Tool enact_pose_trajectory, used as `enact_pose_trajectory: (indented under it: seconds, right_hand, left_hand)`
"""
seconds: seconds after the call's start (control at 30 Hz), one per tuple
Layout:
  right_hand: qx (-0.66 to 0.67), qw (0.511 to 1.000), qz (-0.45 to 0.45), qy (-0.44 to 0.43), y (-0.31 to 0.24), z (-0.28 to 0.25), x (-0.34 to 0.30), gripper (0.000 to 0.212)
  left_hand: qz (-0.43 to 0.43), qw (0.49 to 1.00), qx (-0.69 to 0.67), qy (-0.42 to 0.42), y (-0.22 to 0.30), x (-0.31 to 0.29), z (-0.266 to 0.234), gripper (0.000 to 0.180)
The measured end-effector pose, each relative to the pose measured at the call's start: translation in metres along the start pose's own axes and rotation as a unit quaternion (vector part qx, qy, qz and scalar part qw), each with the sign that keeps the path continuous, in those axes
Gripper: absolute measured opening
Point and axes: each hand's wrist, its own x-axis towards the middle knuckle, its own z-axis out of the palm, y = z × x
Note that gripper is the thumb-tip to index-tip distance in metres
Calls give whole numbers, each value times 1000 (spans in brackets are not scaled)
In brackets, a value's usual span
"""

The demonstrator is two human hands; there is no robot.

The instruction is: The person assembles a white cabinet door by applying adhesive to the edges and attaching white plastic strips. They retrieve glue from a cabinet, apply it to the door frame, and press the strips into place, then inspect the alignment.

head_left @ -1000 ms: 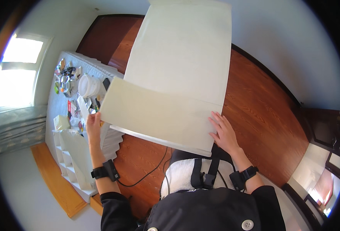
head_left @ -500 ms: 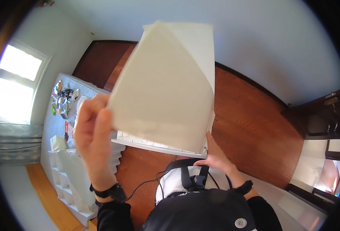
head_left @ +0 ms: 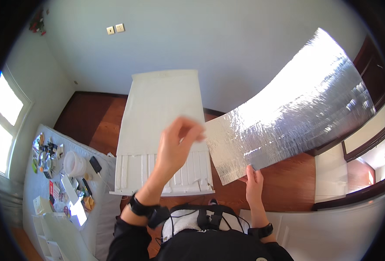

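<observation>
Silver foil-faced sheet (head_left: 288,108): large, crinkled, reflective, held in the air over the wooden floor (head_left: 284,182), swung out to the person's right and rising toward the upper right. Left hand (head_left: 177,145): raised, fingers pinched together on the sheet's left edge near its upper corner. Right hand (head_left: 254,185): lower, closed on the sheet's bottom corner, thumb over the foil face. White panel (head_left: 162,126): long, lying flat on the floor just left of the sheet, its ribbed near end exposed below the left hand. Cloth-covered surface (head_left: 40,182): at far left, carrying a white tub (head_left: 74,164) and small clutter.
</observation>
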Motion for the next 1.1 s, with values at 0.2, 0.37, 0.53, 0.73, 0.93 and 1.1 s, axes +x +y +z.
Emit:
enact_pose_trajectory:
  seconds: [0.2, 0.37, 0.53, 0.73, 0.93, 1.1]
  right_hand:
    - [160, 986, 41, -32, -52, 16, -14, 24]
    - [63, 995, 32, -74, -64, 23, -19, 26]
    - [-32, 989, -51, -134, -57, 23, -6, 36]
    - [-19, 986, -73, -146, -53, 13, 0, 34]
    - [-106, 981, -13, -160, -47, -6, 12, 32]
    - [-24, 886, 208, -413, -88, -11, 11, 34]
  left_hand:
    - [-161, 981, -101, 45, -46, -60, 0, 21]
    - [-146, 987, -58, 35, -43, -79, 10, 19]
    - [-197, 976, -63, 67, -50, -80, 15, 15]
    - [-186, 975, -87, 81, -58, -81, 28, 12]
    - [-187, 977, -57, 85, -57, -81, 45, 15]
    - [-172, 975, 15, 141, -46, -72, 45, 16]
